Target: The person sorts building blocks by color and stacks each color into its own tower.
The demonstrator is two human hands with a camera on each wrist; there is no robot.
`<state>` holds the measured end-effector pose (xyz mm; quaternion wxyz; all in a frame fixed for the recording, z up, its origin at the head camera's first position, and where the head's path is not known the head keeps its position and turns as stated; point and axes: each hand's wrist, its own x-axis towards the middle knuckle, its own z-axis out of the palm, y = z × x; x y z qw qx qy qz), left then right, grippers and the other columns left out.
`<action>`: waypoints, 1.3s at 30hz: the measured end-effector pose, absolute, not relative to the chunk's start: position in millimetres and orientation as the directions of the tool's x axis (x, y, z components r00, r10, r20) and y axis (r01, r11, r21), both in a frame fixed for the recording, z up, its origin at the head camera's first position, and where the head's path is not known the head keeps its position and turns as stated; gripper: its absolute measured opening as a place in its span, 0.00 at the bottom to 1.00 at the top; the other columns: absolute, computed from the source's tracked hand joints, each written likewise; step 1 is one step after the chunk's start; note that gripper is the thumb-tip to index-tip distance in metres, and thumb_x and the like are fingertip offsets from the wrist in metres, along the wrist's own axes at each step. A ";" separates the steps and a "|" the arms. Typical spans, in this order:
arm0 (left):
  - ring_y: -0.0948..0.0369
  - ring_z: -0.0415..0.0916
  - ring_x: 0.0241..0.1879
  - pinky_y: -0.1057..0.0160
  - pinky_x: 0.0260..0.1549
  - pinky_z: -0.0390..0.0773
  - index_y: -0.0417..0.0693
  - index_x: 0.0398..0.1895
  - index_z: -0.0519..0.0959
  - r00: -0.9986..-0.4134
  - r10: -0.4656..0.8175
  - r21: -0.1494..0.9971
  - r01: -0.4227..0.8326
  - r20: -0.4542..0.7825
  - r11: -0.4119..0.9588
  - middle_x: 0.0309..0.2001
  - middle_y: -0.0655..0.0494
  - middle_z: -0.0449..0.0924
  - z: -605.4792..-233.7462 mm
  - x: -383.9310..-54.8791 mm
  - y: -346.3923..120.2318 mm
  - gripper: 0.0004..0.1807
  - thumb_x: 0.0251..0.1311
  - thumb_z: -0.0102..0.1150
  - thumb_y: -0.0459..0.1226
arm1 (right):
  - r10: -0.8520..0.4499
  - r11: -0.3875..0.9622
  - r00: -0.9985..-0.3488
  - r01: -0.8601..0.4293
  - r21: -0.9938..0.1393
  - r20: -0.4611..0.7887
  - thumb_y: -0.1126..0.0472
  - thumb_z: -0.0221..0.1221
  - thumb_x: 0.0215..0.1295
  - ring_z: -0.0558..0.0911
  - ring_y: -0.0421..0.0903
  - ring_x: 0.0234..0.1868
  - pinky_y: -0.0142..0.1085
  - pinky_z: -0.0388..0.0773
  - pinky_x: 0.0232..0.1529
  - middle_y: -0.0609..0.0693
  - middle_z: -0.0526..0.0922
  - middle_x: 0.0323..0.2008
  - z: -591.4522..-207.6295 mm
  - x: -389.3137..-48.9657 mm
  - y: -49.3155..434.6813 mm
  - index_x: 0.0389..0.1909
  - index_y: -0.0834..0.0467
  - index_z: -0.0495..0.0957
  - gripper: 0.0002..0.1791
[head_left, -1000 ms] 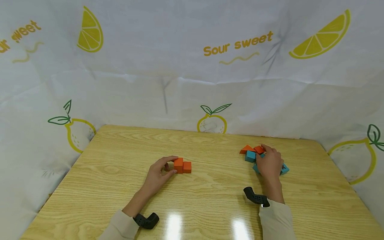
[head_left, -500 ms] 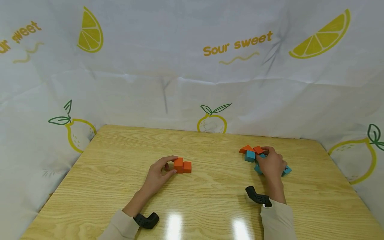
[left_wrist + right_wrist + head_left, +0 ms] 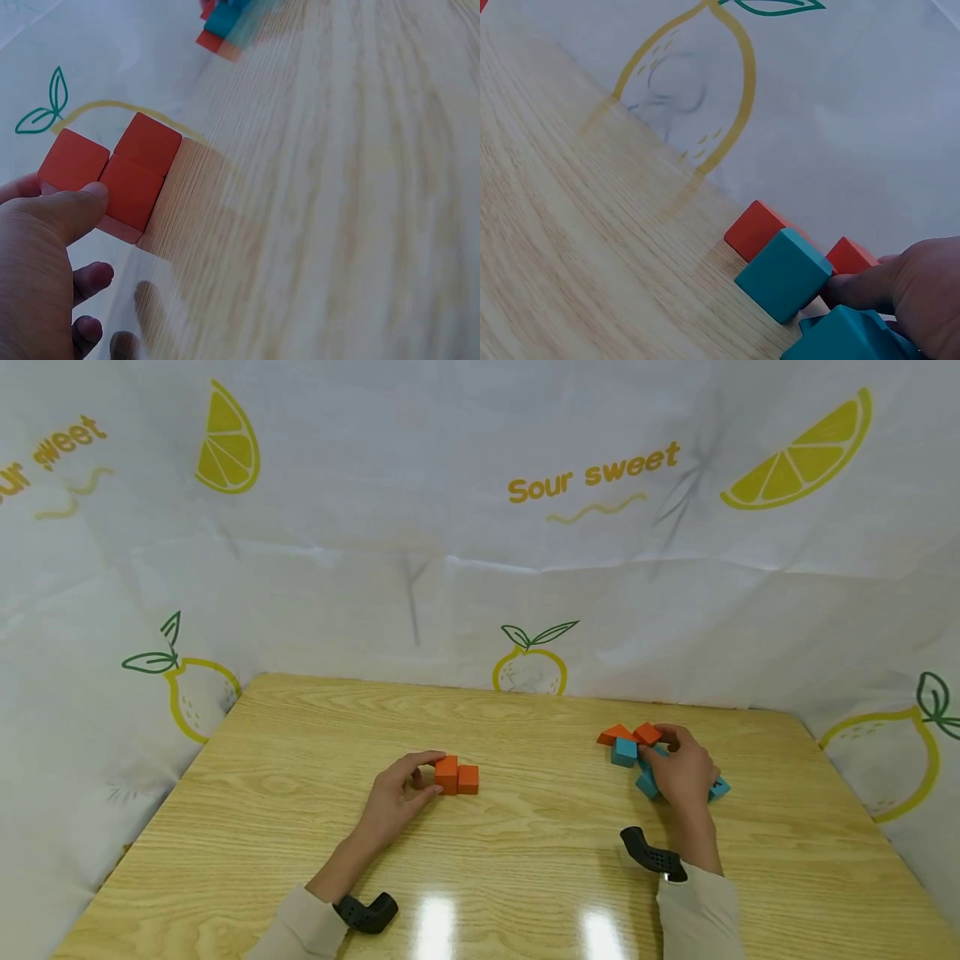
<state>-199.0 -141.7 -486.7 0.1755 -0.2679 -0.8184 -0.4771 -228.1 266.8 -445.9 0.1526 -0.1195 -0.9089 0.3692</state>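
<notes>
In the head view my left hand (image 3: 390, 793) pinches a small stack of orange cubes (image 3: 446, 774) by its left side, thumb in front and index finger behind. Against the stack's right side stands another orange cube (image 3: 468, 779). The left wrist view shows the thumb pressed where the upper cube (image 3: 73, 159) meets the lower cube (image 3: 131, 191). My right hand (image 3: 681, 772) reaches over the pile at the right, its thumb and index finger pinching an orange block (image 3: 850, 257). Beside the thumb sits a blue cube (image 3: 786, 274). The right hand's other fingers are partly hidden.
An orange triangular block (image 3: 617, 735) lies at the pile's left, behind the blue cube. More blue blocks (image 3: 647, 783) lie under and around the right hand, partly covered. The wooden table (image 3: 525, 843) meets a white lemon-print cloth (image 3: 420, 593) at the back.
My right hand has shifted slightly right, and blue blocks beneath it have slid a little the same way. The left hand and its orange cubes stay put.
</notes>
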 end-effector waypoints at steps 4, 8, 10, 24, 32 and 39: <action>0.58 0.68 0.31 0.63 0.27 0.68 0.51 0.59 0.76 -0.793 0.271 0.685 0.608 0.546 0.400 0.47 0.59 0.79 -488.1 -199.2 -142.1 0.28 0.53 0.69 0.29 | 0.322 0.680 -0.930 0.095 -0.727 0.179 0.59 0.61 0.65 0.69 0.63 0.55 0.61 0.49 0.54 0.66 0.74 0.54 -443.8 -226.7 267.9 0.61 0.64 0.69 0.26; 0.57 0.68 0.31 0.63 0.26 0.68 0.51 0.58 0.76 -0.788 0.273 0.679 0.615 0.552 0.401 0.47 0.59 0.79 -488.8 -199.3 -142.6 0.28 0.53 0.69 0.29 | 0.317 0.649 -0.931 0.073 -0.757 0.182 0.59 0.62 0.64 0.69 0.63 0.55 0.59 0.51 0.55 0.67 0.73 0.54 -441.7 -225.5 268.4 0.62 0.65 0.69 0.27; 0.57 0.68 0.31 0.63 0.26 0.68 0.51 0.58 0.76 -0.787 0.273 0.678 0.615 0.553 0.403 0.47 0.59 0.79 -488.6 -199.3 -142.7 0.28 0.53 0.69 0.29 | 0.316 0.631 -0.931 0.061 -0.774 0.184 0.60 0.62 0.64 0.69 0.62 0.55 0.57 0.56 0.56 0.67 0.72 0.55 -441.4 -225.1 268.9 0.62 0.65 0.68 0.27; 0.58 0.68 0.31 0.63 0.28 0.68 0.52 0.59 0.75 -0.783 0.274 0.671 0.620 0.558 0.406 0.47 0.60 0.79 -489.1 -199.7 -142.3 0.28 0.52 0.69 0.30 | 0.295 0.583 -0.928 -0.012 -0.813 0.226 0.60 0.59 0.67 0.73 0.57 0.52 0.48 0.68 0.52 0.63 0.74 0.55 -437.5 -224.8 267.0 0.65 0.62 0.68 0.26; 0.58 0.68 0.31 0.63 0.27 0.69 0.50 0.59 0.75 -0.782 0.276 0.672 0.623 0.560 0.401 0.47 0.59 0.79 -488.2 -199.5 -142.1 0.28 0.52 0.69 0.29 | 0.273 0.539 -0.928 -0.071 -0.839 0.253 0.60 0.60 0.66 0.73 0.56 0.50 0.46 0.71 0.51 0.62 0.73 0.55 -434.6 -224.9 260.9 0.63 0.61 0.69 0.26; 0.58 0.68 0.31 0.63 0.26 0.68 0.49 0.59 0.75 -0.778 0.279 0.669 0.627 0.563 0.399 0.47 0.59 0.79 -487.4 -199.3 -142.1 0.28 0.52 0.69 0.29 | 0.215 0.583 -0.922 -0.142 -0.800 0.321 0.43 0.60 0.63 0.76 0.46 0.46 0.30 0.74 0.38 0.55 0.75 0.53 -451.6 -238.0 264.7 0.62 0.53 0.72 0.30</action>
